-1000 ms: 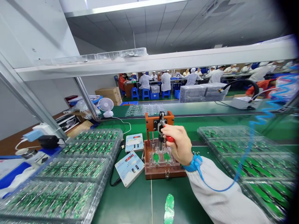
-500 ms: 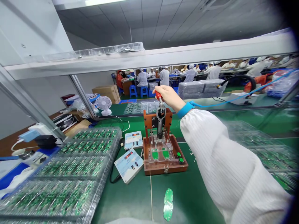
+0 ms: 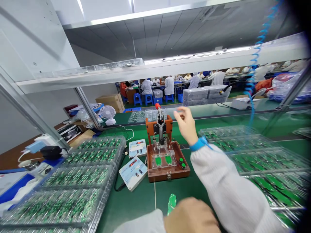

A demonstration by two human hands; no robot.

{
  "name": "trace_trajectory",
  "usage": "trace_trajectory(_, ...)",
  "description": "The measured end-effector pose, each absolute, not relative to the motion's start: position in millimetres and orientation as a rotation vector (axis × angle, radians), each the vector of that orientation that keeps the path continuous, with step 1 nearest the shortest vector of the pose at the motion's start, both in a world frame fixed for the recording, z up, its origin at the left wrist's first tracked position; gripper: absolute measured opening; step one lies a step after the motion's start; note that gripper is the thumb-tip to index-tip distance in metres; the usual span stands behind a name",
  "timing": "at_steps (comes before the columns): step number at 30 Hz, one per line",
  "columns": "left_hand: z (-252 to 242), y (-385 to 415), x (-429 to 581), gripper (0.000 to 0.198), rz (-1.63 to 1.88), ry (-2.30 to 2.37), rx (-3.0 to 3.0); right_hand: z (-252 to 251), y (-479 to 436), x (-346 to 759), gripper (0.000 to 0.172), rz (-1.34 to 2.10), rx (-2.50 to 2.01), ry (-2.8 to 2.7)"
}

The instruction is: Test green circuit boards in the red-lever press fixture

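My right hand (image 3: 186,125) is in the air to the right of the test fixture (image 3: 167,176), holding nothing, its fingers loosely curved and apart. A blue wrist strap (image 3: 198,144) circles that wrist. The fixture's red lever handle (image 3: 157,106) stands upright, apart from the hand. Two green pieces lie under the clear plate (image 3: 164,160), beside two green buttons (image 3: 182,163). At the bottom, my left hand (image 3: 191,215) is blurred next to a green circuit board (image 3: 171,202) on the bench and partly covers it. Its fingers are hidden.
Stacked clear trays of circuit boards stand at left (image 3: 73,181); more trays (image 3: 264,161) stand at right. Two display boxes (image 3: 133,173) with cables sit left of the fixture. A small white fan (image 3: 107,113) stands behind. A blue coiled cord (image 3: 254,64) hangs at right.
My right hand has let go of the red lever handle and moved right and down. My left hand has come in from the bottom, beside the green circuit board. The view has shifted slightly.
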State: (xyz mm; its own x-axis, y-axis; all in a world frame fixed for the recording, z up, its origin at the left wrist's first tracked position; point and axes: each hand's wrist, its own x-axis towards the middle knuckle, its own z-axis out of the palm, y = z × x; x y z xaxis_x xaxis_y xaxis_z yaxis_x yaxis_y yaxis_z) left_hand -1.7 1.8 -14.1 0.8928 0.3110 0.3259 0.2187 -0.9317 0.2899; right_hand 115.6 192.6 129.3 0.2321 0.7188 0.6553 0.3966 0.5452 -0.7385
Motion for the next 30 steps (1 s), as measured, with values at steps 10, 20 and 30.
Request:
trace_trajectory(10,-8,96,-98,0.030,1.279,1.674,2.288,-7,110,106,0.023,0.305,-1.182,-1.700)
trace_trajectory(20,-31,98,-95,0.031,1.376,1.576,2.016,-3,103,102,0.024,0.674,-1.137,-1.646)
trace_trajectory(30,-52,81,-93,0.063,1.431,1.563,1.624,-8,96,99,0.025,1.188,-1.023,-1.405)
